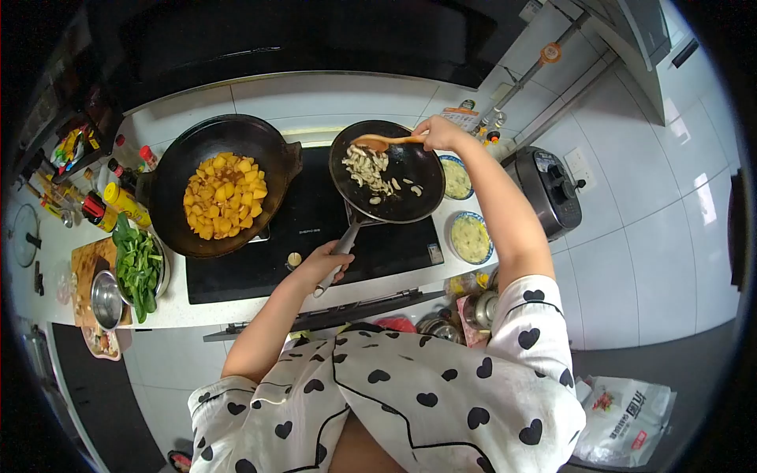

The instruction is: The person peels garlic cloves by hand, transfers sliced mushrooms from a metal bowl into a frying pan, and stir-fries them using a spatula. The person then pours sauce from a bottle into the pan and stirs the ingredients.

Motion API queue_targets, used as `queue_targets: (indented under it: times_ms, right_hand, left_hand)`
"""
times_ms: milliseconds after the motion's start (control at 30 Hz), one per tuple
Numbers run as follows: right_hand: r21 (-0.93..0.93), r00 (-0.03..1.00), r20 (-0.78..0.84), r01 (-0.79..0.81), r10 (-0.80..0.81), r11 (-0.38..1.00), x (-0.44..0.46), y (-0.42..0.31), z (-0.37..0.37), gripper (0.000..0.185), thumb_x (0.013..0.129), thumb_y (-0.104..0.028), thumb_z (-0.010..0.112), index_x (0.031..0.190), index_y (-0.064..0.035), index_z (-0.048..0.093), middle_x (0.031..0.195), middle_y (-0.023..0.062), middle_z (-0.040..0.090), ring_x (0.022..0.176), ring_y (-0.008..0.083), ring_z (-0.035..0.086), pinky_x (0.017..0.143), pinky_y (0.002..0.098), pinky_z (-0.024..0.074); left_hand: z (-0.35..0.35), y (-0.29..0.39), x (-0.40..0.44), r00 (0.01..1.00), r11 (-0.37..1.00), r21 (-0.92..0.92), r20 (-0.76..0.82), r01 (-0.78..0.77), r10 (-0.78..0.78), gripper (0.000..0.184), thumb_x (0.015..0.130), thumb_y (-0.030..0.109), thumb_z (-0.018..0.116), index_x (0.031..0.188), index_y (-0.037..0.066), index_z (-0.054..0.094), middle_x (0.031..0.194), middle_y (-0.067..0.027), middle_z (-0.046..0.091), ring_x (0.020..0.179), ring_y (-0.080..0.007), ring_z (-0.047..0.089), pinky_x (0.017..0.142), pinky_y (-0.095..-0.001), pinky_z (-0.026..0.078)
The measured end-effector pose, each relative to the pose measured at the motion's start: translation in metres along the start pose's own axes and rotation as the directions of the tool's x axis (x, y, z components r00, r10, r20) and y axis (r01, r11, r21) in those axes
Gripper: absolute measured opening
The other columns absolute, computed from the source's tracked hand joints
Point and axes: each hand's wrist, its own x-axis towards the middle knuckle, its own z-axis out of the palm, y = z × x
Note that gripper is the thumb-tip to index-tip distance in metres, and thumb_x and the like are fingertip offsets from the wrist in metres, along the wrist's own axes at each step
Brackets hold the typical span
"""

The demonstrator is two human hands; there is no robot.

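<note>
My left hand (322,264) is closed around the grey handle of a black frying pan (418,162) on the right side of the cooktop. In my right hand (438,134) is a wooden spoon (406,139), gripped by its handle above the pan's far right rim. The spoon's bowl rests inside the pan, at the upper left. Sliced pale pieces that look like mushrooms (367,168) lie mostly in the pan's left half, with a few scattered toward the right.
A large wok (169,209) with yellow chunks in sauce stands left on the black cooktop (315,232). Two bowls of pale food (471,238) (456,177) sit right of the pan. Leafy greens (138,268), a metal bowl (106,299) and bottles (126,203) are far left; a cooker (544,189) stands right.
</note>
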Motion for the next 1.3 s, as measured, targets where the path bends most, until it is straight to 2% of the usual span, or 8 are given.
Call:
queue_targets:
  times_ms: [200,333,533,667,867,1033,1100,1300]
  right_hand:
    - [-0.375,0.994,-0.012,0.095,-0.108,0.922,-0.032,-0.053,-0.031,0.033,0.068,-0.008,0.064,0.098,-0.0194,0.070,0.094,0.0102,0.067,0.089,0.0280,0.062,0.075,0.0368,0.0491]
    - [-0.391,0.967,-0.037,0.217,-0.251,0.894,-0.043,-0.060,-0.006,0.029,0.073,-0.003,0.058,0.093,-0.0203,0.070,0.088,0.0080,0.067,0.086,0.0271,0.063,0.072,0.0377,0.0494]
    - [-0.463,0.982,0.087,0.190,-0.169,0.866,-0.117,-0.054,-0.054,0.029,0.070,-0.003,0.059,0.092,-0.0190,0.070,0.087,0.0090,0.067,0.085,0.0276,0.063,0.071,0.0377,0.0490]
    - [-0.379,0.992,0.050,0.123,-0.112,0.917,-0.143,-0.032,-0.025,0.028,0.069,-0.003,0.059,0.090,-0.0177,0.071,0.088,0.0094,0.066,0.086,0.0276,0.063,0.073,0.0377,0.0495]
    - [-0.179,0.932,-0.360,-0.106,0.035,0.978,-0.112,-0.005,0.031,0.038,0.068,-0.003,0.058,0.101,-0.0186,0.068,0.092,0.0123,0.066,0.087,0.0297,0.062,0.075,0.0395,0.0500]
    - [-0.016,0.972,-0.234,-0.033,0.029,0.999,-0.105,-0.008,0.068,0.040,0.068,-0.001,0.056,0.104,-0.0164,0.066,0.095,0.0142,0.065,0.090,0.0313,0.061,0.077,0.0400,0.0489]
    - [-0.037,0.949,-0.278,0.145,-0.149,0.989,-0.113,0.012,0.065,0.039,0.068,-0.001,0.056,0.102,-0.0173,0.067,0.092,0.0132,0.065,0.090,0.0307,0.061,0.077,0.0396,0.0487]
    - [-0.189,0.986,-0.142,0.054,-0.082,0.980,-0.150,-0.026,0.029,0.039,0.070,0.000,0.054,0.101,-0.0179,0.068,0.091,0.0120,0.066,0.089,0.0302,0.062,0.076,0.0395,0.0487]
  left_hand:
    - [-0.001,-0.003,0.001,1.000,1.000,-0.007,0.006,-0.027,0.027,0.034,0.082,0.012,0.063,0.112,0.007,0.048,0.070,-0.0009,0.050,0.053,-0.0089,0.048,0.046,-0.0220,0.037]
    - [-0.001,-0.002,0.001,1.000,1.000,-0.013,0.007,-0.016,0.017,0.034,0.082,0.012,0.063,0.113,0.007,0.049,0.070,-0.0011,0.050,0.054,-0.0091,0.048,0.046,-0.0219,0.038]
    - [-0.001,-0.002,0.002,1.000,0.999,-0.042,0.023,-0.006,0.007,0.042,0.084,0.012,0.063,0.122,0.006,0.046,0.069,-0.0014,0.049,0.051,-0.0087,0.046,0.044,-0.0223,0.036]
    - [0.001,-0.001,0.001,1.000,1.000,-0.019,0.005,0.011,-0.011,0.040,0.084,0.011,0.062,0.121,0.007,0.047,0.069,-0.0013,0.048,0.051,-0.0087,0.046,0.044,-0.0223,0.036]
    - [0.001,0.002,0.001,1.000,1.000,-0.015,-0.001,-0.014,0.013,0.036,0.083,0.011,0.062,0.116,0.006,0.048,0.069,-0.0017,0.049,0.051,-0.0093,0.046,0.045,-0.0224,0.036]
    - [0.002,0.001,0.000,1.000,1.000,-0.023,0.002,-0.012,0.012,0.039,0.084,0.011,0.061,0.120,0.007,0.048,0.070,-0.0013,0.048,0.053,-0.0089,0.046,0.045,-0.0223,0.036]
    - [0.001,0.002,-0.001,1.000,1.000,-0.008,-0.009,0.002,-0.002,0.039,0.084,0.011,0.061,0.120,0.007,0.047,0.070,-0.0012,0.048,0.053,-0.0090,0.047,0.046,-0.0224,0.036]
    - [-0.001,0.000,0.003,1.000,1.000,-0.003,0.005,0.011,-0.011,0.039,0.084,0.012,0.061,0.120,0.009,0.048,0.070,-0.0013,0.048,0.052,-0.0089,0.046,0.045,-0.0225,0.036]
